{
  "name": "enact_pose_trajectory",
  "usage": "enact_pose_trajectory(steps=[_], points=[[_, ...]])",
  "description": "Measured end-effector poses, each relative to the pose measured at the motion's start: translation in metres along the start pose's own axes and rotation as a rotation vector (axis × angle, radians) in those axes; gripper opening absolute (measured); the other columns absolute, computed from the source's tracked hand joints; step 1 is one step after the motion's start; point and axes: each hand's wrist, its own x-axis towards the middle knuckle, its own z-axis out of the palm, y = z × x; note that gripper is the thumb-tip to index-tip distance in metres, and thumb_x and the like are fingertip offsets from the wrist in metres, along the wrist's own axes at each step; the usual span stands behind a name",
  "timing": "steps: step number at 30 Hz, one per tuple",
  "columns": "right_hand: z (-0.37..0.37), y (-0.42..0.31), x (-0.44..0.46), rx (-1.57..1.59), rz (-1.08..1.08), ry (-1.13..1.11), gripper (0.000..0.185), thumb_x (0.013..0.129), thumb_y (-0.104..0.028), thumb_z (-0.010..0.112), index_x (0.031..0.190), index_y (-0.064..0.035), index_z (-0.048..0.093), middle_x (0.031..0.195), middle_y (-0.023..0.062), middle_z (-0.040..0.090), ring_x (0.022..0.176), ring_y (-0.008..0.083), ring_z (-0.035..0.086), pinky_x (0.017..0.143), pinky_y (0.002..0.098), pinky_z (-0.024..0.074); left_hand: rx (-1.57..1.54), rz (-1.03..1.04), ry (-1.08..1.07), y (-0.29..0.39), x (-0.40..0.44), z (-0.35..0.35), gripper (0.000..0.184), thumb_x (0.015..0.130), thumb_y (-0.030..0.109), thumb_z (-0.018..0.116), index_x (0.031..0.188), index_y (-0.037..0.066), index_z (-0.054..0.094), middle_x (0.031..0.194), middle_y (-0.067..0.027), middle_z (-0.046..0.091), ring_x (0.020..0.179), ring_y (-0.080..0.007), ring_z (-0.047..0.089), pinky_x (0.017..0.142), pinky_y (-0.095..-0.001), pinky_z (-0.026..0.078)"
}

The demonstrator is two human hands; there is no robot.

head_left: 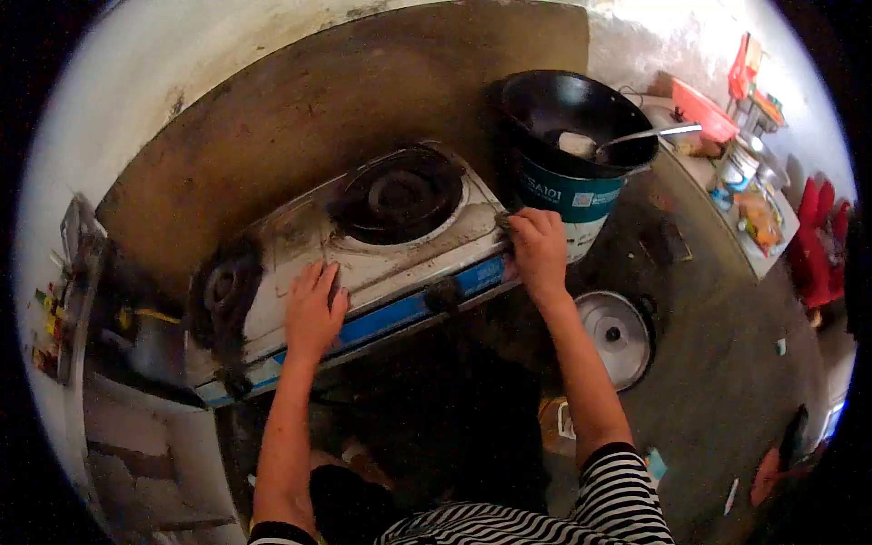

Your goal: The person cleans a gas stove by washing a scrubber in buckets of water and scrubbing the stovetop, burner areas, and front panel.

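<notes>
A two-burner gas stove (pixel 283 263) with a white, dirt-streaked top and a blue front strip stands in front of me. Its right burner (pixel 400 193) and left burner (pixel 221 289) are dark and grimy. My left hand (pixel 314 311) rests on the top near the front edge, fingers spread. At the right front corner, my right hand (pixel 540 250) has its fingers curled in against the stove. A small dark bit shows at its fingertips; I cannot make out what it is.
Right of the stove, a black wok (pixel 572 95) with a long-handled utensil (pixel 654 134) and a whitish block (pixel 577 143) sits on a green-and-white bucket (pixel 554 195). A round metal lid (pixel 618 338) lies on the floor. A cluttered table (pixel 758 259) stands at right.
</notes>
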Motion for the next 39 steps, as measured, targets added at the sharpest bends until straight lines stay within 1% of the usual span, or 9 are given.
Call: enact_pose_trajectory(steps=[4, 9, 16, 20, 21, 24, 32, 37, 39], points=[[-0.001, -0.023, 0.017, 0.082, -0.136, -0.349, 0.019, 0.07, -0.001, 0.064, 0.089, -0.003, 0.063, 0.094, 0.0101, 0.059, 0.09, 0.031, 0.052, 0.079, 0.0391, 0.0416, -0.036, -0.023, -0.012, -0.001, 0.001, -0.004, 0.042, 0.083, 0.024, 0.056, 0.122, 0.008, 0.054, 0.127, -0.0178, 0.05, 0.12, -0.0364, 0.044, 0.104, -0.0483, 0.029], [0.011, -0.019, 0.029, -0.025, -0.338, -0.414, 0.014, 0.074, -0.004, 0.063, 0.088, -0.0016, 0.064, 0.092, 0.0107, 0.059, 0.087, 0.0322, 0.052, 0.076, 0.041, 0.0427, -0.029, -0.028, -0.015, -0.001, 0.002, -0.002, 0.044, 0.082, 0.024, 0.057, 0.122, 0.006, 0.052, 0.128, -0.0184, 0.049, 0.121, -0.0358, 0.043, 0.103, -0.0485, 0.03], [0.062, -0.004, 0.06, 0.005, -0.124, -0.356, 0.006, 0.076, -0.011, 0.058, 0.079, -0.0068, 0.062, 0.085, 0.012, 0.058, 0.087, 0.032, 0.054, 0.077, 0.0413, 0.046, -0.051, -0.04, -0.026, 0.001, 0.002, -0.008, 0.044, 0.082, 0.024, 0.058, 0.122, 0.006, 0.052, 0.128, -0.0183, 0.048, 0.121, -0.0359, 0.042, 0.104, -0.0483, 0.029], [0.055, -0.032, 0.042, 0.157, -0.25, -0.557, 0.012, 0.074, -0.006, 0.063, 0.086, -0.004, 0.065, 0.086, 0.0146, 0.059, 0.088, 0.0338, 0.056, 0.077, 0.0396, 0.0461, -0.056, -0.07, -0.036, 0.003, 0.005, -0.011, 0.044, 0.083, 0.025, 0.056, 0.123, 0.007, 0.052, 0.13, -0.018, 0.047, 0.123, -0.036, 0.041, 0.105, -0.0479, 0.028], [0.052, -0.03, 0.051, -0.031, -0.267, -0.592, 0.011, 0.075, -0.007, 0.064, 0.084, -0.0037, 0.066, 0.084, 0.014, 0.06, 0.088, 0.0329, 0.057, 0.076, 0.0387, 0.0464, -0.064, -0.074, -0.035, 0.005, 0.003, -0.011, 0.044, 0.083, 0.025, 0.056, 0.122, 0.007, 0.052, 0.13, -0.0181, 0.047, 0.123, -0.0359, 0.041, 0.105, -0.0479, 0.028], [0.062, 0.007, 0.077, 0.019, -0.157, -0.415, 0.01, 0.074, -0.007, 0.065, 0.083, -0.0037, 0.066, 0.083, 0.0134, 0.059, 0.087, 0.0326, 0.057, 0.076, 0.0375, 0.0467, -0.076, -0.058, -0.036, 0.003, 0.003, -0.011, 0.044, 0.082, 0.024, 0.057, 0.122, 0.006, 0.053, 0.13, -0.0182, 0.047, 0.123, -0.0356, 0.041, 0.105, -0.0479, 0.028], [0.067, 0.008, 0.082, -0.096, -0.267, -0.47, 0.012, 0.075, -0.009, 0.062, 0.085, -0.0077, 0.068, 0.085, 0.0092, 0.06, 0.084, 0.0294, 0.057, 0.073, 0.0378, 0.049, -0.081, -0.073, -0.029, 0.005, 0.002, -0.011, 0.045, 0.081, 0.023, 0.058, 0.121, 0.005, 0.052, 0.131, -0.0178, 0.047, 0.124, -0.0355, 0.041, 0.106, -0.0481, 0.027], [0.061, -0.007, 0.064, 0.114, -0.394, -0.462, 0.012, 0.071, -0.007, 0.06, 0.082, -0.0059, 0.065, 0.082, 0.0109, 0.059, 0.084, 0.0296, 0.055, 0.071, 0.0387, 0.0482, -0.079, -0.073, -0.008, 0.002, 0.006, -0.012, 0.045, 0.08, 0.023, 0.059, 0.121, 0.005, 0.053, 0.129, -0.0183, 0.048, 0.122, -0.0361, 0.042, 0.104, -0.0486, 0.029], [0.061, 0.006, 0.074, -0.151, -0.42, -0.51, 0.012, 0.07, -0.007, 0.059, 0.081, -0.0065, 0.065, 0.081, 0.0104, 0.058, 0.083, 0.0297, 0.056, 0.071, 0.038, 0.0485, -0.066, -0.041, 0.028, 0.005, 0.005, -0.011, 0.043, 0.079, 0.022, 0.06, 0.117, 0.003, 0.054, 0.125, -0.0193, 0.05, 0.118, -0.0361, 0.045, 0.101, -0.0484, 0.032]])
